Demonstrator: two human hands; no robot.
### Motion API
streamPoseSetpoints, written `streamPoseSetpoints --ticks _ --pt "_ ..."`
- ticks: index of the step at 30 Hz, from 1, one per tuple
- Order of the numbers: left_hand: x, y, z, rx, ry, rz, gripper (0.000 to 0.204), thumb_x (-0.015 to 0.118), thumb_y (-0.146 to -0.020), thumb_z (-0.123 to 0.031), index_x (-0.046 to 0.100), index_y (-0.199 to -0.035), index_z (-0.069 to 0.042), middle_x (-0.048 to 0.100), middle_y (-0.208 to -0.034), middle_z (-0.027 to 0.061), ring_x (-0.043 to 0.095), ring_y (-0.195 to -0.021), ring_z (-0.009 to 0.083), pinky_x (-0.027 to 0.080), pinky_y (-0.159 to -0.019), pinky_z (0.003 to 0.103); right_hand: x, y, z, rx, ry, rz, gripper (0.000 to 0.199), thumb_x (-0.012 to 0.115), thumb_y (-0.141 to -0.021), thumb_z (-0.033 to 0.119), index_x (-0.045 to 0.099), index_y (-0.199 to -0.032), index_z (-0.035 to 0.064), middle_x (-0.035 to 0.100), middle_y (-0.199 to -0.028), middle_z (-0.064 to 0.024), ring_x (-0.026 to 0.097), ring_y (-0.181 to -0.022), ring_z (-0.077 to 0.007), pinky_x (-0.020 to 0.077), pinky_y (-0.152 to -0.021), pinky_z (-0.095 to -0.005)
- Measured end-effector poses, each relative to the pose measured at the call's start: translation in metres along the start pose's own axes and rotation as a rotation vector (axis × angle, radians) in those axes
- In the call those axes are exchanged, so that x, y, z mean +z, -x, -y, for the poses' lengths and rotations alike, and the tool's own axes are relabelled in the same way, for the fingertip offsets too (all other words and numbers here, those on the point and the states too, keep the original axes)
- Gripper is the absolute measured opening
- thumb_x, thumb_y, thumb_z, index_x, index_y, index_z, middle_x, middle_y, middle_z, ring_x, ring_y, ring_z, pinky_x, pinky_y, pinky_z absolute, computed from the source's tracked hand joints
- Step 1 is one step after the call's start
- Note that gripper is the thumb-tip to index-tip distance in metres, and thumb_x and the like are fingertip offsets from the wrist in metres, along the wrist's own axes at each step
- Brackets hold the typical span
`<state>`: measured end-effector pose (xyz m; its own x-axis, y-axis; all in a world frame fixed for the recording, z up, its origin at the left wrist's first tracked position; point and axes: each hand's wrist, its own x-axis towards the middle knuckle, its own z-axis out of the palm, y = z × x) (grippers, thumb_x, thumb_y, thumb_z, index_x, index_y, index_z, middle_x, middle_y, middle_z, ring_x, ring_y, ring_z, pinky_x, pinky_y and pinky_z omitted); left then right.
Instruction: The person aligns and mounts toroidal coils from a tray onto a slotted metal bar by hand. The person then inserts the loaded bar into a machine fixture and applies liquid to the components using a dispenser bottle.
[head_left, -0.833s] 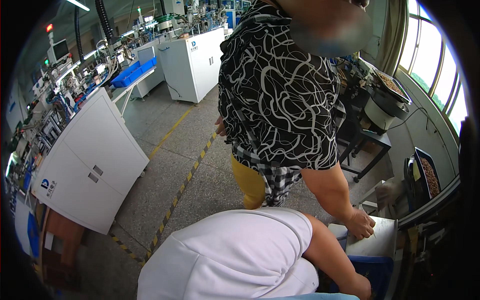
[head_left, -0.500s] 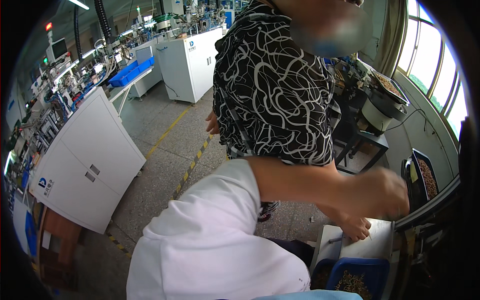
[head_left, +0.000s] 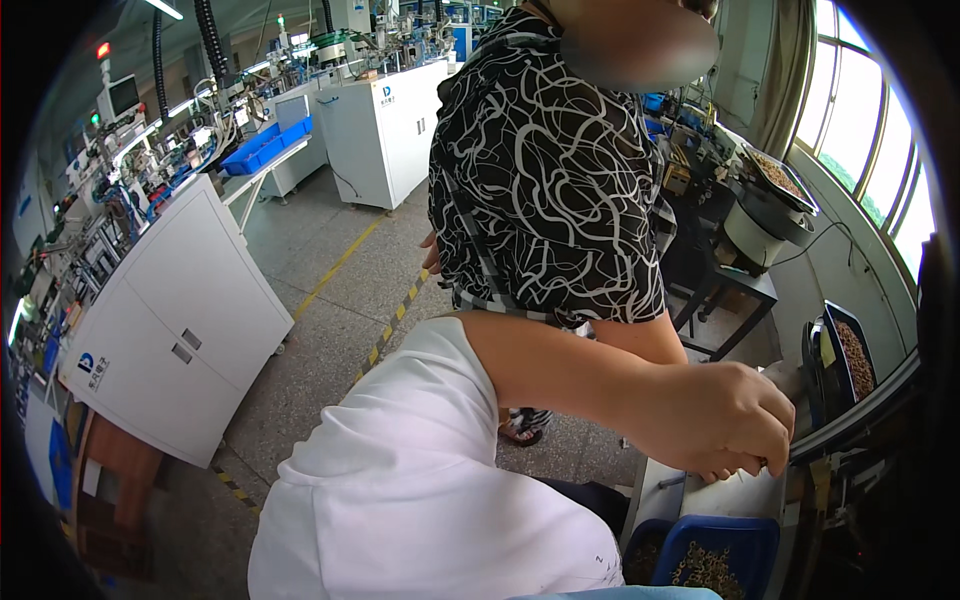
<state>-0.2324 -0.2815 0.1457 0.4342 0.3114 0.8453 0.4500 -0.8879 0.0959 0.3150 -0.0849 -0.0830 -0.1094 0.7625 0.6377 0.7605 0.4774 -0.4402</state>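
From the lower left my left arm, in a white sleeve, reaches across to the right. My left hand is closed, its fingers curled down and pressed together; whatever they hold, if anything, is hidden. Just beneath it, partly covered by my hand, are a co-worker's fingers at a white work surface. Nearby on that surface lies a small dark rod-like piece. Below stands a blue bin of small brass-coloured parts. My right hand is out of view.
Close in front stands the co-worker in a black-and-white patterned top. White machine cabinets line the left, with blue trays behind. At right are a bowl feeder on a black stand and a tray of brown parts by the window.
My left hand has come down slightly, from a blurred motion to a clearer pose over the co-worker's hand. That hand is now more covered, and the co-worker's body has shifted slightly.
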Motion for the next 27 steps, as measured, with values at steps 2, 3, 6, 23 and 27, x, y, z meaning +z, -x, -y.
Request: streamPoseSetpoints --ticks 2,3,6,23,27 --pt "-0.009 -0.001 -0.004 0.019 -0.022 -0.023 0.012 0.062 -0.074 -0.003 0.057 -0.085 -0.002 0.056 -0.084 0.0084 0.058 -0.075 0.0224 0.048 -0.064 0.031 -0.011 0.001 0.042 0.106 0.008 0.007 0.032 0.062 -0.079 0.030 0.063 -0.080 -0.0021 0.059 -0.069 -0.0164 0.052 -0.061 -0.0288 0.0444 -0.062 -0.0423" --pt "-0.021 -0.002 -0.014 0.009 -0.067 -0.024 0.011 0.062 -0.074 -0.003 0.057 -0.084 -0.002 0.056 -0.083 0.0079 0.059 -0.074 0.0219 0.048 -0.063 0.031 -0.009 -0.005 0.050 0.183 -0.019 0.032 0.032 0.062 -0.079 0.030 0.063 -0.080 -0.0020 0.059 -0.071 -0.0162 0.052 -0.061 -0.0283 0.0448 -0.063 -0.0419" --pt "-0.051 0.001 -0.034 -0.067 -0.218 -0.033 0.011 0.062 -0.075 -0.006 0.059 -0.084 -0.003 0.058 -0.084 0.0079 0.060 -0.073 0.0196 0.049 -0.060 0.028 -0.010 -0.006 0.045 0.166 0.039 0.046 0.034 0.062 -0.079 0.032 0.063 -0.081 -0.0021 0.060 -0.071 -0.0157 0.053 -0.061 -0.0270 0.0450 -0.062 -0.0411" --pt "-0.225 0.068 -0.099 -0.290 -0.481 -0.900 0.039 0.057 -0.080 0.000 0.044 -0.117 0.001 0.061 -0.086 0.0151 0.056 -0.063 0.0150 0.046 -0.060 0.026 -0.016 -0.009 0.103 0.220 0.050 0.018 0.037 0.061 -0.079 0.037 0.065 -0.079 0.0004 0.060 -0.072 -0.0153 0.052 -0.061 -0.0280 0.0442 -0.063 -0.0434" --pt "-0.218 0.069 -0.095 -0.307 -0.332 -0.950 0.045 0.058 -0.079 0.000 0.040 -0.121 0.001 0.060 -0.086 0.0170 0.056 -0.062 0.0154 0.046 -0.056 0.026 -0.017 -0.008 0.085 0.283 0.122 0.073 0.033 0.062 -0.079 0.033 0.065 -0.078 -0.0001 0.060 -0.070 -0.0158 0.051 -0.060 -0.0285 0.0443 -0.062 -0.0433"
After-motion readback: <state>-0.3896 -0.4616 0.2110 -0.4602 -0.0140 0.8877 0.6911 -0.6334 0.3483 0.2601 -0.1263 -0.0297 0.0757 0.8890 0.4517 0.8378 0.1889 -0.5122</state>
